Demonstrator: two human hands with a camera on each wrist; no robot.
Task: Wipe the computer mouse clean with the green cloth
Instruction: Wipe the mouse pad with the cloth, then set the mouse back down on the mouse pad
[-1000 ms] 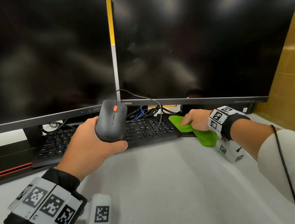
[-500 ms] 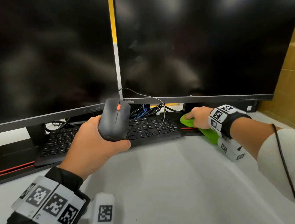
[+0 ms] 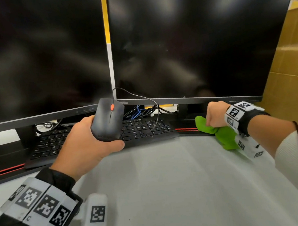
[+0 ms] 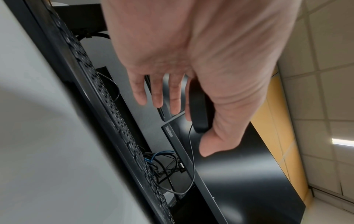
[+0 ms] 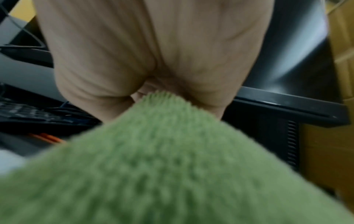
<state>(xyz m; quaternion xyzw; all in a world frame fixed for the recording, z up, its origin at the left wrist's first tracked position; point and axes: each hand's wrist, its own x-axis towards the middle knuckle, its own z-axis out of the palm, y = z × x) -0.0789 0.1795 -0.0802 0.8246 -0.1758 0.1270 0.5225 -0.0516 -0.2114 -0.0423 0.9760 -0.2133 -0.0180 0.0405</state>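
A dark grey wired mouse (image 3: 108,120) with an orange scroll wheel is held up above the keyboard by my left hand (image 3: 86,144), thumb under its near end and fingers round its far side. In the left wrist view the mouse (image 4: 199,106) shows as a dark edge between thumb and fingers. The green cloth (image 3: 217,133) is bunched in my right hand (image 3: 217,114), at the right by the monitor base, and hangs below the wrist. In the right wrist view the cloth (image 5: 162,166) fills the lower frame and runs up into the curled fingers.
Two dark monitors (image 3: 193,48) stand behind a black keyboard (image 3: 142,130). The mouse cable (image 3: 153,108) loops over the keyboard to a cable tangle behind it. A white tabletop (image 3: 171,184) lies in front, and cardboard boxes (image 3: 290,59) stand at the right.
My right hand has gathered the cloth off the monitor base and lifted it, bunched, to the right. The left hand keeps the mouse raised, almost still.
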